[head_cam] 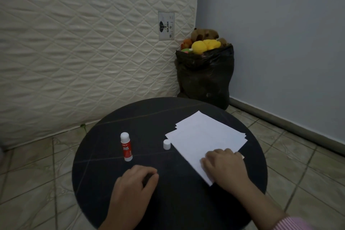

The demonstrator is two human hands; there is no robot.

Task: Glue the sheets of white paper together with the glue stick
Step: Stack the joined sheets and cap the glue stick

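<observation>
Up on the round dark table (115, 183), the sheets of white paper (203, 136) lay as a loose stack of flat rectangles, edges fanned slightly out of line, smooth and matte against the dark top with its thin pale veins. The right hand (224, 166) rested palm down on the stack's near corner, fingers (209, 162) bent loosely and pressed flat to the paper, gripping nothing; a pink striped sleeve (298, 223) covered the forearm. Just beyond those fingers, off the stack's edge, stood a small white cap (166, 144), a short cylinder. The glue stick (126, 146), a red tube with white ends, stood upright, well beyond the left fingertips. The left hand (134, 183) sat knuckles up on the bare table, fingers (149, 172) curled inward into a loose fist around nothing visible. Farther back, a quilted cream mattress (84, 43) leaned upright, beside a crinkled black plastic bag (205, 76) stuffed with soft toys (203, 43).
</observation>
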